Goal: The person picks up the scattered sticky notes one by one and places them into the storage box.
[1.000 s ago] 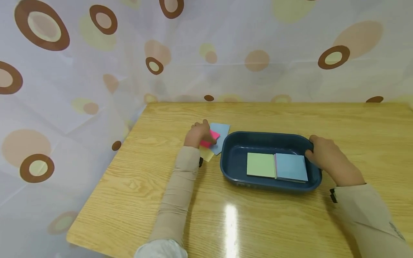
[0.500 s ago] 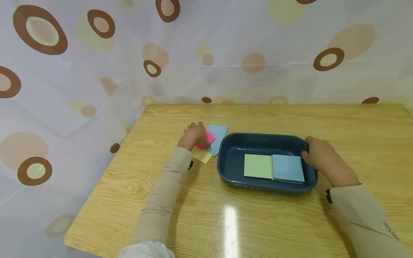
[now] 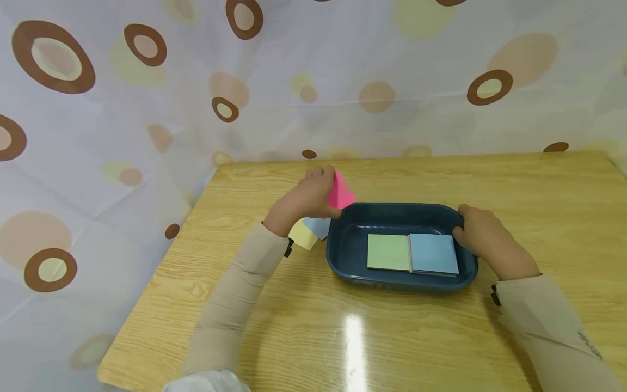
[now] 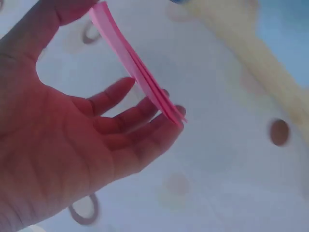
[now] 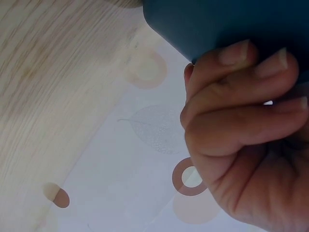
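A thin stack of pink sticky notes (image 3: 341,191) is pinched between the thumb and fingertips of my left hand (image 3: 308,195), raised by the tray's left rim. The left wrist view shows the pink sticky notes (image 4: 140,67) edge-on, several layers slightly fanned. My right hand (image 3: 492,239) grips the right end of a dark blue plastic tray (image 3: 352,272), thumb over the rim. From below, the right wrist view shows curled fingers against the tray's wall (image 5: 203,29). Inside the tray, a green note stack (image 3: 388,252) lies beside a blue note stack (image 3: 434,253).
Yellow paper (image 3: 303,235) and blue paper (image 3: 318,227) lie on the wooden table (image 3: 392,337) left of the tray, partly under my left hand in the head view. A patterned curtain (image 3: 294,65) hangs behind the table and along its left side.
My left hand has picked the pink sticky notes up off the papers and moved them up and right toward the tray. The right hand keeps its grip on the tray.
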A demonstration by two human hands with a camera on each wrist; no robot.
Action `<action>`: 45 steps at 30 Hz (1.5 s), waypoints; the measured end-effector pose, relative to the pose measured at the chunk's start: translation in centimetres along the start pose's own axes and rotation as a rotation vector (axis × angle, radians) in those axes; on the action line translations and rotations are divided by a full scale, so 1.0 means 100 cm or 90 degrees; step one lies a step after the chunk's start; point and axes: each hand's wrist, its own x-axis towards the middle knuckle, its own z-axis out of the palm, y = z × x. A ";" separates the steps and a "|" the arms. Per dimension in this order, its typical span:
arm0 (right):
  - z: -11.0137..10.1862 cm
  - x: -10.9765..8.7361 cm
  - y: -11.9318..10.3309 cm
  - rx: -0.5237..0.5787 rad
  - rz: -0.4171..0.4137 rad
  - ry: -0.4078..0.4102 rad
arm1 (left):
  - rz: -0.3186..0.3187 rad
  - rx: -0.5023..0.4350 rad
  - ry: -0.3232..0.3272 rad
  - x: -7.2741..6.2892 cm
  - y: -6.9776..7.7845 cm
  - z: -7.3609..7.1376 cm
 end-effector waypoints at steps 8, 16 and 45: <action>-0.001 0.000 0.002 -0.004 0.005 0.000 | 0.148 0.112 -0.138 0.012 0.062 0.002; -0.002 0.000 0.000 -0.003 0.022 -0.007 | 0.160 0.259 -0.280 0.034 0.092 0.039; -0.001 0.000 0.001 -0.004 0.019 0.009 | 0.184 0.258 -0.329 0.044 0.120 0.059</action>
